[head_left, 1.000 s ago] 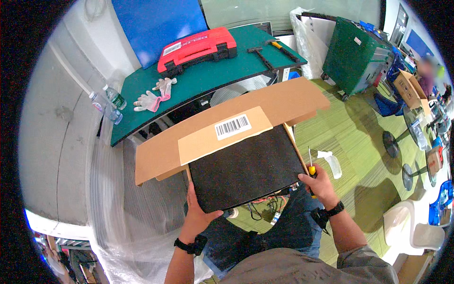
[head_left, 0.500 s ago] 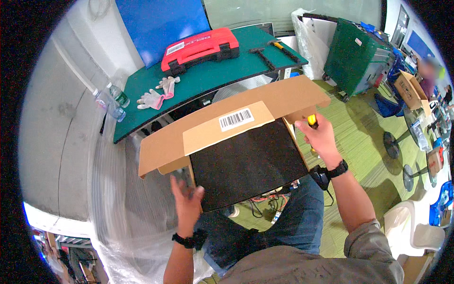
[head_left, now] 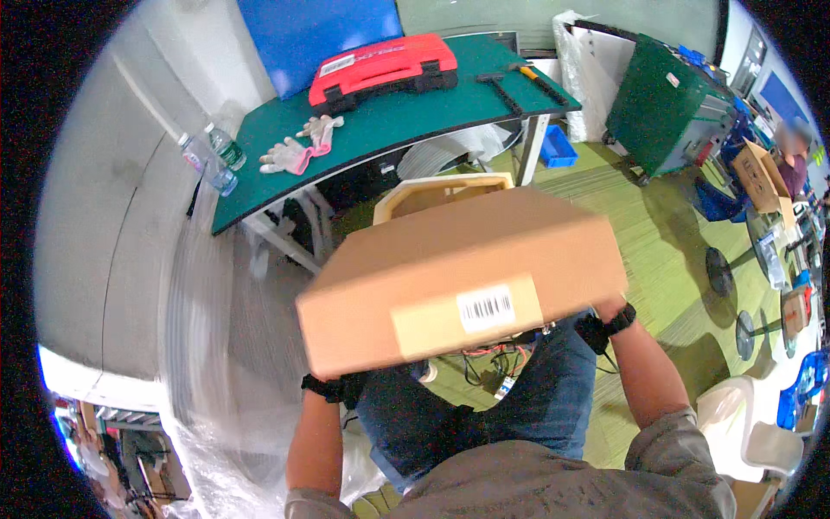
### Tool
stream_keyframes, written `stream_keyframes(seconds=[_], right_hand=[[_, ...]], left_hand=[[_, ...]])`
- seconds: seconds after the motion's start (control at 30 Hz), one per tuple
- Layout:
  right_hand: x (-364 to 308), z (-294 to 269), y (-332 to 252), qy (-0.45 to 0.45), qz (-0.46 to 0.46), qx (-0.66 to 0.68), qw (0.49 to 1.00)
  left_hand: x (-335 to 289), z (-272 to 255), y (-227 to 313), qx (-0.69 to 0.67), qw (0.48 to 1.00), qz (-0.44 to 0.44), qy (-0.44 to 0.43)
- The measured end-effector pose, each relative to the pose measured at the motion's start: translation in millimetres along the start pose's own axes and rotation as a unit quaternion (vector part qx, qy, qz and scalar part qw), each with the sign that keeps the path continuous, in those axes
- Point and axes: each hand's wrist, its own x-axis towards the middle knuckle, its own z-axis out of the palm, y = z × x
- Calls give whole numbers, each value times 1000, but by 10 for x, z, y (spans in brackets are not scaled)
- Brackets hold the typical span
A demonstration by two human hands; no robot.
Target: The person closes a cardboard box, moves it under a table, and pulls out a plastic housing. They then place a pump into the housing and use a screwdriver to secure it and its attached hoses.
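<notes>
Now the brown carton (head_left: 462,264) has tipped label-side toward the wearer, above the legs (head_left: 553,389), off the worktop's (head_left: 389,117) near edge; black panel hidden, so can't be checked; right hand (head_left: 610,306) mostly hidden at carton's right end; left hand hidden; openness, hold: can't tell.

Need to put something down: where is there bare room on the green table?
The middle of the green table looks bare, bordered by the red case, gloves and hammers. Bottles and gloves crowd its left end; hammers, its right.

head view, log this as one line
brown cardboard box: white barcode label on near side; right hand: at box's right end, mostly hidden; left hand: hidden
</notes>
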Motion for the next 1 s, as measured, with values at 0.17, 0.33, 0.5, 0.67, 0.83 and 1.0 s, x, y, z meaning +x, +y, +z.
stream_keyframes(seconds=[0.17, 0.33, 0.5, 0.67, 0.83, 1.0], right_hand=[[69, -374, -62, -16, 267, 124, 955], [-24, -514, -534, 3, 446, 43, 894], [1, -255, -648, -81, 531, 134, 833], [89, -191, -340, -135, 535, 191, 812], [273, 212, -261, -160, 489, 122, 848], [988, 668, -84, -114, 459, 139, 870]], left_hand=[[216, 422, 607, 346, 918, -151, -120], [-65, 656, 837, 59, 940, -336, -12], [177, 802, 862, 79, 926, -368, 37], [417, 458, 350, 67, 915, -399, 5], [585, 331, 261, 96, 911, -401, 30], [1415, 451, 605, 162, 929, -332, -5]])
